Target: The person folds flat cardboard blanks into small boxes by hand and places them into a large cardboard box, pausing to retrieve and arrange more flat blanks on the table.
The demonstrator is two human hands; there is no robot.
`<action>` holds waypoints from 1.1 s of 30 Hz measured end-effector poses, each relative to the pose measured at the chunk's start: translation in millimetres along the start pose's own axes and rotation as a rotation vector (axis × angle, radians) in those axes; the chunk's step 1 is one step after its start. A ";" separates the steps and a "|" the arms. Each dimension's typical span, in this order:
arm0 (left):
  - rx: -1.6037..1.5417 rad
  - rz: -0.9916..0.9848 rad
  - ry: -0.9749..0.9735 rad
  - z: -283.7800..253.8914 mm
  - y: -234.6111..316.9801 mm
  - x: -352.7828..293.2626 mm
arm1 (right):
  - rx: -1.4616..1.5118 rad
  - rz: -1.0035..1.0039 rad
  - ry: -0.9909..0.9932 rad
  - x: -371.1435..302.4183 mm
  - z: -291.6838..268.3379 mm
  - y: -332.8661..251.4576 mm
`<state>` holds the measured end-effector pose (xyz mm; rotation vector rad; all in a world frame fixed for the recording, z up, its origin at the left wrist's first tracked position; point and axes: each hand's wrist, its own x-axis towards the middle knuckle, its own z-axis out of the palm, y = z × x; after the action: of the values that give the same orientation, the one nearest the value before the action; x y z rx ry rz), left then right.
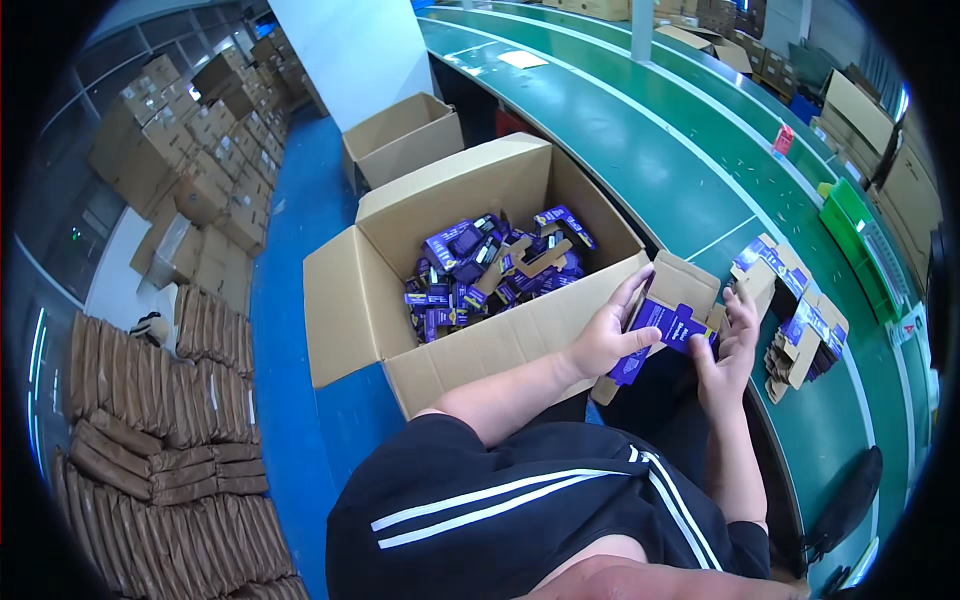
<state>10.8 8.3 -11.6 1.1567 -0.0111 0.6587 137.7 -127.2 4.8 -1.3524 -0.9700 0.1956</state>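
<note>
A small purple carton [672,322] with brown cardboard flaps lies between my two hands, in front of my chest. My left hand [608,338] grips its left side, thumb across the printed face and fingers behind. At the other end, my right hand [728,365] pinches the carton with the thumb on its edge, the fingers partly curled beside it. Just left of my hands stands a large open cardboard box [480,365] holding many purple cartons [455,250]. On the green table to the right sit stacks of flat purple carton blanks [812,335].
The green table [600,110] curves along the right, with a green bin [862,250] on its far side. Another open box [405,140] stands beyond the large one. Brown bundles [165,380] and piled boxes [190,150] line the blue floor [290,300] on the left.
</note>
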 end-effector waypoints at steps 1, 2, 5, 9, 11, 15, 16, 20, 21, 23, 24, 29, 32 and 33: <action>0.067 0.100 0.017 0.2 1.6 -1.4 | 0.099 0.027 0.109 -1.3 3.6 2.8; 0.068 0.100 0.021 -1.9 2.0 -1.9 | 0.101 0.029 0.106 -3.3 4.6 5.4; 0.021 -0.059 -0.108 -7.8 -1.2 -3.6 | 0.113 0.150 -0.074 -12.4 -3.6 13.8; -0.045 -0.183 -0.172 -13.1 -12.5 -4.0 | 0.004 0.154 -0.160 -11.5 -7.5 8.2; -0.090 -0.146 -0.059 -13.1 -10.3 -6.7 | 0.147 0.004 -0.006 -10.5 6.7 -1.7; 0.045 -0.124 -0.048 -16.1 1.4 -8.1 | 0.222 0.146 -0.226 6.6 -5.0 -3.0; 0.107 -0.089 -0.073 -16.9 -0.4 -7.6 | 0.262 0.139 -0.265 9.1 -8.1 3.0; 0.171 -0.046 -0.213 -18.4 0.6 -7.7 | 0.428 0.354 -0.322 12.7 -17.9 2.9; 0.199 -0.027 -0.248 -17.2 0.9 -7.1 | 0.494 0.424 -0.350 13.1 -20.7 2.4; 0.184 -0.041 -0.254 -15.0 2.5 -8.0 | 0.413 0.413 -0.383 13.9 -23.9 1.5; 0.173 -0.052 -0.258 -13.8 3.5 -8.4 | 0.334 0.401 -0.419 14.3 -25.3 0.5; 0.089 -0.163 -0.203 -15.8 7.1 -9.4 | 0.211 0.321 -0.494 14.6 -21.3 -13.8; 0.024 -0.251 -0.144 -17.7 6.9 -8.5 | 0.246 0.268 -0.496 10.9 -12.6 -18.6; 0.065 -0.219 -0.141 -18.4 5.3 -7.3 | 0.169 0.210 -0.405 7.7 -9.7 -16.0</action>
<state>-3.6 21.7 -17.4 1.2447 0.0175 0.3861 142.7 -133.6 23.3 -1.2811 -1.1152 0.7175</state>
